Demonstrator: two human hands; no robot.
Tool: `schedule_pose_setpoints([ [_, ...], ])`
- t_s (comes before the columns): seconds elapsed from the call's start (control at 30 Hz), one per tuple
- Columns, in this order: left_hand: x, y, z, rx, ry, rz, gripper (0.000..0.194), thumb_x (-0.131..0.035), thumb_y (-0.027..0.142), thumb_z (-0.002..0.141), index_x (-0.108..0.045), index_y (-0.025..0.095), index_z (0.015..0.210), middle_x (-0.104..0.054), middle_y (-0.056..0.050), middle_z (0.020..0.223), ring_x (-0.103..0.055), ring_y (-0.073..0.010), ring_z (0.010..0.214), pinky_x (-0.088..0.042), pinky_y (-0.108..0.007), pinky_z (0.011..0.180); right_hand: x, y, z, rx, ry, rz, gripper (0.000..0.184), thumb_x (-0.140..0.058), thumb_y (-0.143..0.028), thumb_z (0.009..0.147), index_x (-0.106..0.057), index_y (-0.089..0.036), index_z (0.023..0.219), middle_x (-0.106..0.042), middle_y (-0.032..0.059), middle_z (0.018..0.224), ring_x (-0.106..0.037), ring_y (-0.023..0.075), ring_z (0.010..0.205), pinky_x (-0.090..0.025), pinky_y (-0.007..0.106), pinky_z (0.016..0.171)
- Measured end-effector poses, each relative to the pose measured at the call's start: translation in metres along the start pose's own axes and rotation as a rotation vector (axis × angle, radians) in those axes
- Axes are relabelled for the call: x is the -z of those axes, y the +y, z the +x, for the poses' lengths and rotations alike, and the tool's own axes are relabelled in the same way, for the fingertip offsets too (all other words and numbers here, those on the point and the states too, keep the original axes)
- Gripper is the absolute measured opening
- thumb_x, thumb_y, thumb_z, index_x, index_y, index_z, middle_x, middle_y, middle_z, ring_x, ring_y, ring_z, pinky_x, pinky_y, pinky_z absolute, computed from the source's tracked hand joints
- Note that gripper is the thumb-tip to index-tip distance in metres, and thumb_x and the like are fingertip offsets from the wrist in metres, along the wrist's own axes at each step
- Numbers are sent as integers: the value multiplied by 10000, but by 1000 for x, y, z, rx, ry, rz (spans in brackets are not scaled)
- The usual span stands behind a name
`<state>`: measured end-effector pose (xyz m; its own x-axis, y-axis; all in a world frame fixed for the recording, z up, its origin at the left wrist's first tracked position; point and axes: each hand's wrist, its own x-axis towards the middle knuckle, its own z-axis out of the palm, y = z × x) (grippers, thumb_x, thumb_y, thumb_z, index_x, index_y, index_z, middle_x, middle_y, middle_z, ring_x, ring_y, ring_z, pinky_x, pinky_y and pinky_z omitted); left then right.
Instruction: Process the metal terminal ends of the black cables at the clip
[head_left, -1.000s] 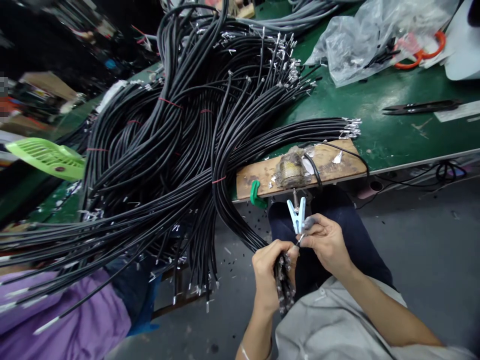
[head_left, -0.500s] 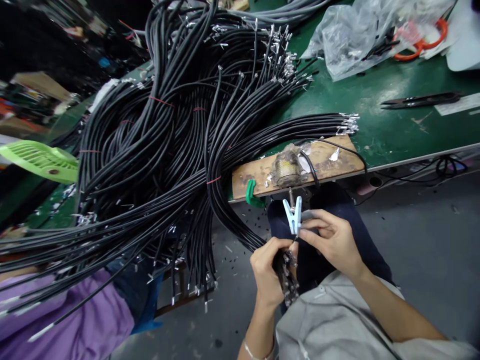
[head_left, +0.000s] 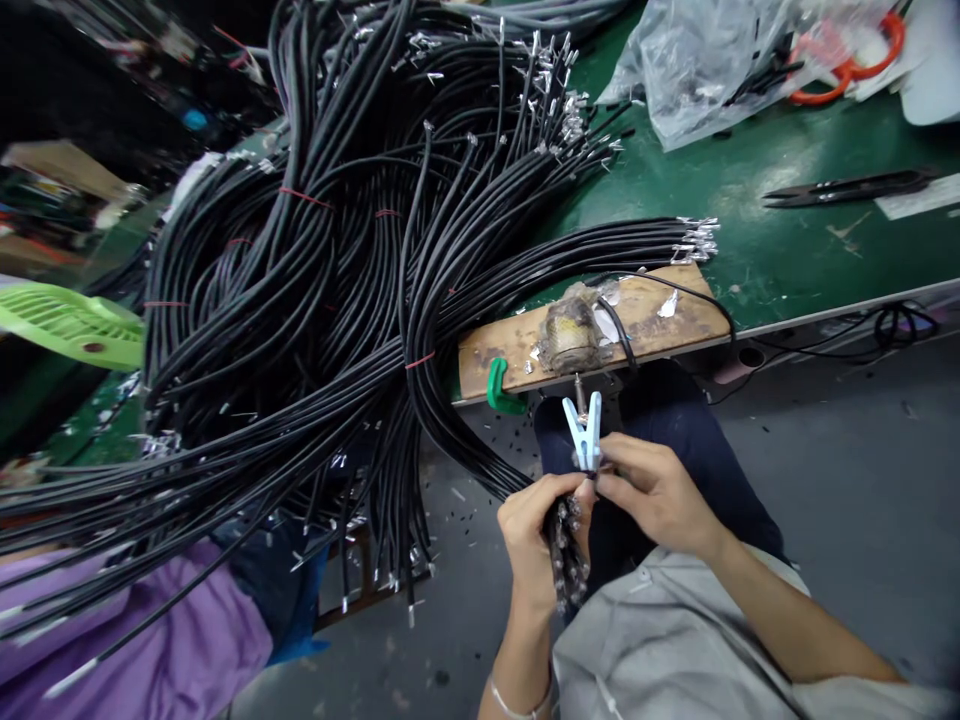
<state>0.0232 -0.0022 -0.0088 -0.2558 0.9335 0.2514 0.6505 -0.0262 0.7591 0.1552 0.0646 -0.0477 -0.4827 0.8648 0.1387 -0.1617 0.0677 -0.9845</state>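
Note:
My left hand is closed round a bundle of black cables, whose stripped, silvery ends poke out below the fingers. Its thumb and forefinger meet just under a light-blue clothes peg. The peg sits on the metal shaft of a small taped motor, jaws towards me. Beside the jaws, my right hand pinches with thumb and fingers at the tip of a cable. What exactly lies between those fingertips is too small to make out.
The motor rests on a wooden board held by a green clamp at the edge of the green table. Heaped black cables cover the left. Thread snips, orange-handled scissors and a plastic bag lie right. A purple-clad person is at lower left.
My right hand has drawn slightly down and closer to the left fingertips, by the peg's jaws. The left hand still grips the bundle. The whole view has shifted a little.

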Motion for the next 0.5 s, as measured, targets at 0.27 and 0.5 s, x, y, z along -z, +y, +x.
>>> schedule_pose_setpoints([
  [0.27,13,-8,7,-86,-190,-275,164,-628,245,847,-647,153,712,-599,-4,582,-539,-100,491,-395,-208,503,-5,10,4,-155,-263,527,372,-653,-452,805,-607,-143,603,-484,-3,568,-428,106,526,-338,245,486],
  [0.5,3,-13,1,-67,-83,-275,82,-714,168,761,-645,160,716,-629,-1,640,-574,-112,557,-431,-216,547,6,10,28,-566,-247,545,266,-680,-298,629,-584,-132,445,-483,-28,388,-342,53,328,-220,197,336],
])
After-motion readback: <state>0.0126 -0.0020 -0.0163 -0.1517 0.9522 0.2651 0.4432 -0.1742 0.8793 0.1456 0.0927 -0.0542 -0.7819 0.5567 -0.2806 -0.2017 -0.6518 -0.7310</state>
